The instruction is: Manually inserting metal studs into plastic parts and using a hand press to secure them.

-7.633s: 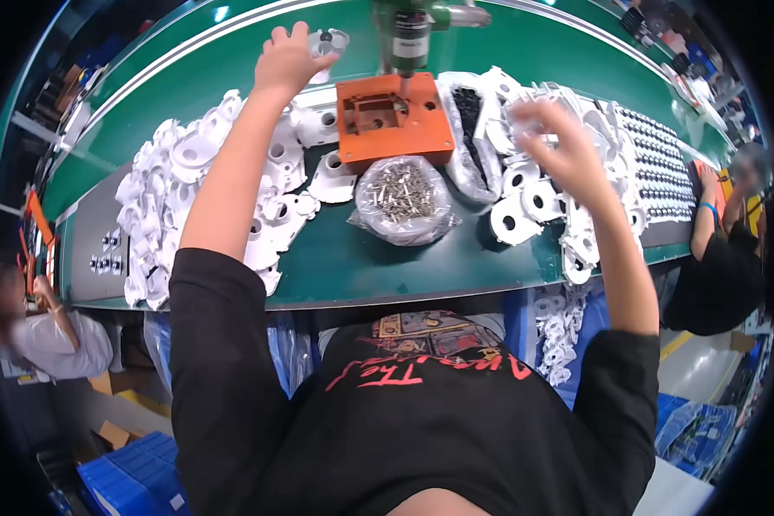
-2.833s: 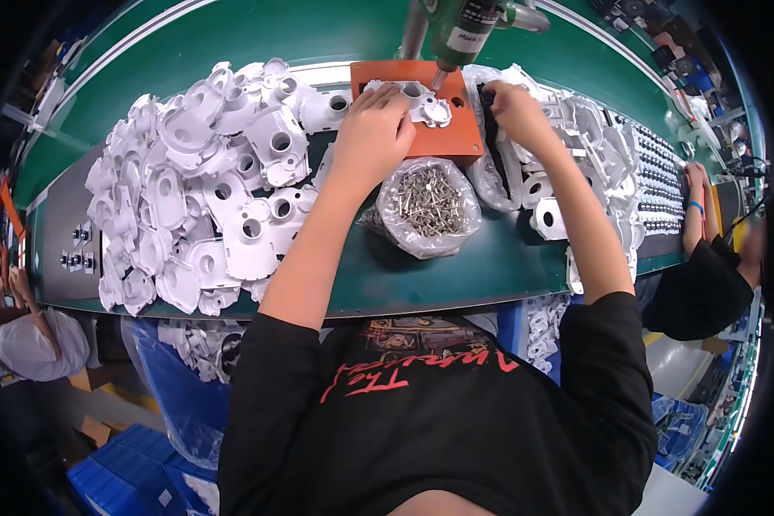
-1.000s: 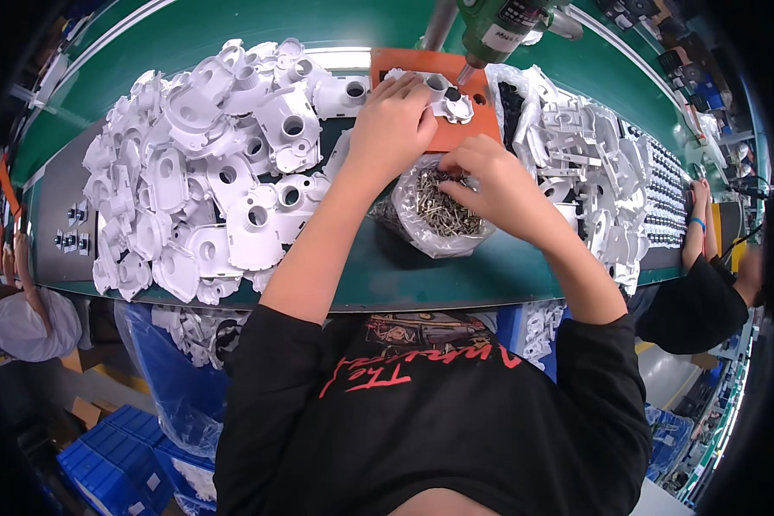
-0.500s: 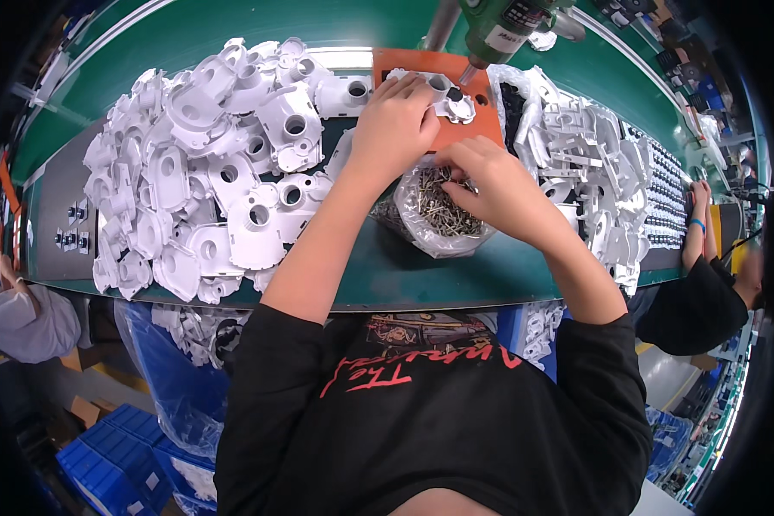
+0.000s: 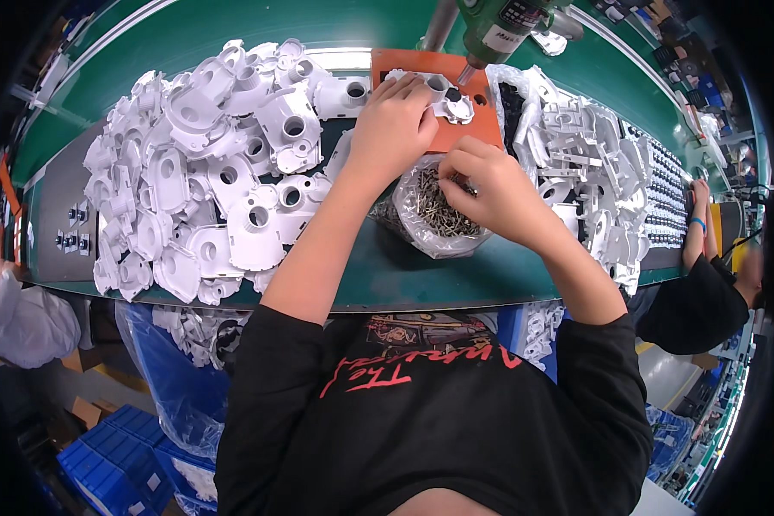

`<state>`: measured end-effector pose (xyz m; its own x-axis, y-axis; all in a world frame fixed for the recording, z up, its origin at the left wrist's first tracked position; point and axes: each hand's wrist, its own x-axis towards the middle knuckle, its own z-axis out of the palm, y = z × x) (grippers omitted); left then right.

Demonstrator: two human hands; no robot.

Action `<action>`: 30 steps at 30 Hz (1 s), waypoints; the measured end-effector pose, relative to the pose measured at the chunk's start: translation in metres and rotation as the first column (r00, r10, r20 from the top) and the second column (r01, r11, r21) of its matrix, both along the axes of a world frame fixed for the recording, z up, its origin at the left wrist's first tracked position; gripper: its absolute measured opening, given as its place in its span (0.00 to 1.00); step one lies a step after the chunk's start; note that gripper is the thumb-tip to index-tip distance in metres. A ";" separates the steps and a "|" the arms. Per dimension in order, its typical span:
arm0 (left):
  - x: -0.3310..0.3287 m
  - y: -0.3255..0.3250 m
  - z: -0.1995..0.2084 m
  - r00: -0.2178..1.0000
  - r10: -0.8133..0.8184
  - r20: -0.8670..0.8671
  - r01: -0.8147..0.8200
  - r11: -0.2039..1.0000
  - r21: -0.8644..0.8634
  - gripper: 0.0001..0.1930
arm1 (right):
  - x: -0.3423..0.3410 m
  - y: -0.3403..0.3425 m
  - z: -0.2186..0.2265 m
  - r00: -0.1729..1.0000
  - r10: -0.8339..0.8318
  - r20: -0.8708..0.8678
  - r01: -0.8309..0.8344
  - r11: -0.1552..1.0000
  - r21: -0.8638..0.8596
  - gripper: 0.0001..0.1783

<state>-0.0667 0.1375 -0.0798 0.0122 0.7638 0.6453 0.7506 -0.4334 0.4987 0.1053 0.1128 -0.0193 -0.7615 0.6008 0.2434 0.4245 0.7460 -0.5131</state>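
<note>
My left hand (image 5: 393, 120) lies over a white plastic housing (image 5: 439, 85) on an orange fixture plate (image 5: 466, 136), its fingers wrapped over the part and holding it. A small black piece (image 5: 453, 95) sits in the housing's right portion. Just below the plate, a clear plastic bag (image 5: 411, 230) stands open, full of loose metal screws (image 5: 434, 206). My right hand (image 5: 486, 182) is over the bag's right side with thumb and fingers pinched together. What is between those fingertips is hidden.
A green power screwdriver (image 5: 499, 33) hangs over the plate. White housings (image 5: 224, 172) are heaped at left, white plastic parts (image 5: 606, 172) at right, near a bag of black pieces (image 5: 513, 107). Rows of small black parts (image 5: 665, 193) lie farther right. Co-workers (image 5: 705, 301) are at both sides.
My right hand has drawn slightly down and right from the plate's edge, its fingers closing into a tighter pinch. My left hand stays on the housing.
</note>
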 end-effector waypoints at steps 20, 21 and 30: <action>0.000 0.000 0.000 1.000 -0.015 0.022 0.015 1.000 0.006 0.08 | 0.004 0.000 0.008 0.977 -0.175 -0.125 0.161 0.980 -0.118 0.06; 0.000 -0.001 0.000 1.000 -0.010 0.024 0.009 1.000 0.008 0.08 | 0.003 0.000 0.008 0.977 -0.174 -0.126 0.160 0.980 -0.117 0.06; 0.000 -0.001 0.001 1.000 -0.012 0.016 0.012 1.000 0.003 0.08 | 0.003 0.000 0.004 0.985 -0.136 -0.105 0.118 0.980 -0.162 0.08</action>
